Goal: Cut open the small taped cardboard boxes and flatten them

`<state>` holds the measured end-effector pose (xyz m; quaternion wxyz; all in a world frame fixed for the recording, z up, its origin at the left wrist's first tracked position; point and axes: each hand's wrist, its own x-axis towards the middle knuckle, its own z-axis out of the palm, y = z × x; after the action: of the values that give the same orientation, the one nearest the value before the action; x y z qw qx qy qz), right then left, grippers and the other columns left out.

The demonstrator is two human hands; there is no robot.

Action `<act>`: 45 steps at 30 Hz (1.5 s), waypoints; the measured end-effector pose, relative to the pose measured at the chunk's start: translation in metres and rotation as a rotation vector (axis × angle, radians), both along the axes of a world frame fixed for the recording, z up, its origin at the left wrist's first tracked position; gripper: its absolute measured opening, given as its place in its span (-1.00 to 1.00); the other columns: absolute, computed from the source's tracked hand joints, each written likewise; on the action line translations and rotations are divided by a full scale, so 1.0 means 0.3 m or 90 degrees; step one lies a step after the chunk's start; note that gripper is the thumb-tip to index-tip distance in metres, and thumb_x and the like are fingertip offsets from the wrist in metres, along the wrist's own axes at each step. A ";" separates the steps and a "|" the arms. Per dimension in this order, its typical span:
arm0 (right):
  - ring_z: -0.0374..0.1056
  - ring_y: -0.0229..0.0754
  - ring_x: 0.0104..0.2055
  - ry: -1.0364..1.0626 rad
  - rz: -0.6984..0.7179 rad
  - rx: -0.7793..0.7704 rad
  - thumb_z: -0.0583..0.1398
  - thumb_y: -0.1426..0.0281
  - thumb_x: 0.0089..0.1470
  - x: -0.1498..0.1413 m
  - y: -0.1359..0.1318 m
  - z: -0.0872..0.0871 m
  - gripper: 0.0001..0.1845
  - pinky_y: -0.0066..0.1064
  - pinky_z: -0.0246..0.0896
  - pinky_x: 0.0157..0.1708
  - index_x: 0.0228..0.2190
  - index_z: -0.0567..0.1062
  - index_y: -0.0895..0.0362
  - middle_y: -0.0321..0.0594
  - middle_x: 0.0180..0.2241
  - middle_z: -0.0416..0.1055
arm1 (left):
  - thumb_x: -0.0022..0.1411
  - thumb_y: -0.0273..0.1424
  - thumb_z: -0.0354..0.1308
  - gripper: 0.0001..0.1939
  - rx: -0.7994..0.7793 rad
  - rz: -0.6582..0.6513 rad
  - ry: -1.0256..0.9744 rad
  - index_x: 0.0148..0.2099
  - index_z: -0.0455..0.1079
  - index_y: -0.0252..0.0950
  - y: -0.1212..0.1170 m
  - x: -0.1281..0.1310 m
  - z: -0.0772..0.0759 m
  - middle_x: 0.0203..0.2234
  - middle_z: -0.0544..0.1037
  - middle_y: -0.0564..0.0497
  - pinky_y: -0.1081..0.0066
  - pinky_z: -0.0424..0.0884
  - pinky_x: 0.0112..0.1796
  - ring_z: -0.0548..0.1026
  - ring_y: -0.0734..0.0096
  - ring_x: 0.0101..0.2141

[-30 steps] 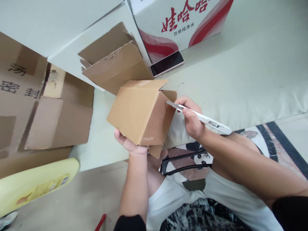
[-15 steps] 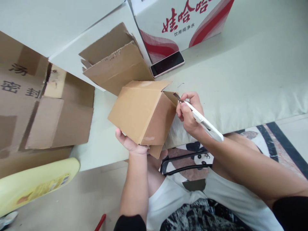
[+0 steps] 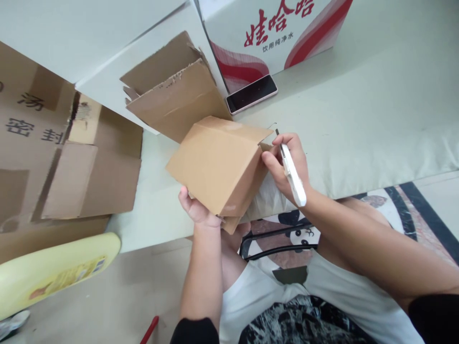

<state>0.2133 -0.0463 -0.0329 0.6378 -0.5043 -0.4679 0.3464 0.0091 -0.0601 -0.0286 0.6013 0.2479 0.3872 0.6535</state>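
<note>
A small brown cardboard box (image 3: 215,165) is held up in the middle of the view. My left hand (image 3: 195,210) grips it from underneath, fingers curled round its lower corner. My right hand (image 3: 287,165) is closed on a white utility knife (image 3: 292,177). The knife stands nearly upright, blade tip pointing away, just right of the box's open right flap. My right thumb touches that flap's edge.
A white carton with red print (image 3: 272,36) stands at the back, a phone (image 3: 251,93) lying against it. Torn cardboard pieces (image 3: 172,98) and flattened boxes (image 3: 64,167) lie at the left. A yellow foam pad (image 3: 53,274) sits low left on the floor.
The knife has swung from lying across the box's right side to nearly upright, clear of the flap. The box has tilted and turned a little in my left hand.
</note>
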 end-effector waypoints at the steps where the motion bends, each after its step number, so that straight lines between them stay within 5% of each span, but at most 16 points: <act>1: 0.21 -0.29 -0.46 -0.001 0.011 -0.006 0.32 0.22 0.16 0.000 0.000 -0.001 -0.67 -0.35 0.12 -0.39 -0.17 0.30 0.00 -0.48 -0.47 0.28 | 0.16 0.09 0.31 -0.43 -0.002 0.001 0.003 0.13 0.54 -0.06 0.000 0.002 0.003 0.02 0.66 0.05 0.32 0.50 0.00 0.54 0.13 0.16; 20: 0.45 -0.11 -0.14 0.051 0.062 -0.080 0.35 -0.04 0.04 0.002 0.003 -0.005 -0.45 -0.13 0.31 -0.07 -0.13 0.28 -0.03 -0.26 -0.17 0.48 | 0.03 0.10 0.41 -0.35 -0.031 0.005 0.023 0.09 0.53 -0.12 -0.006 0.009 0.020 0.09 0.63 -0.01 0.26 0.50 0.04 0.38 -0.07 0.32; 31: 0.14 -0.28 -0.46 0.103 0.095 -0.146 0.29 0.03 0.06 -0.013 0.000 0.008 -0.52 -0.36 0.07 -0.40 -0.32 0.13 -0.02 -0.47 -0.50 0.16 | 0.01 0.09 0.42 -0.41 0.007 0.019 0.072 -0.04 0.56 -0.17 -0.013 0.027 0.022 0.02 0.65 -0.06 0.25 0.50 0.07 0.41 -0.06 0.30; 38: 0.09 -0.27 -0.46 0.005 0.055 -0.175 0.27 -0.07 0.06 -0.006 -0.007 0.035 -0.52 -0.33 0.04 -0.39 -0.44 0.25 0.02 -0.42 -0.54 0.17 | 0.07 0.12 0.34 -0.39 0.018 0.029 0.074 0.05 0.53 -0.14 -0.009 0.017 0.020 0.10 0.61 -0.06 0.23 0.46 0.14 0.39 -0.04 0.31; 45: 0.33 -0.15 -0.32 0.026 0.134 -0.144 0.18 -0.22 0.14 0.005 0.002 0.012 -0.42 -0.26 0.20 -0.27 -0.43 0.44 0.06 -0.28 -0.44 0.42 | 0.08 0.13 0.33 -0.37 0.048 0.036 0.083 0.08 0.54 -0.12 -0.003 0.010 0.027 0.15 0.58 -0.02 0.26 0.47 0.13 0.37 -0.02 0.33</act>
<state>0.2148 -0.0455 -0.0292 0.5463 -0.5142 -0.4629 0.4721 0.0121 -0.0609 -0.0205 0.5467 0.3013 0.4072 0.6668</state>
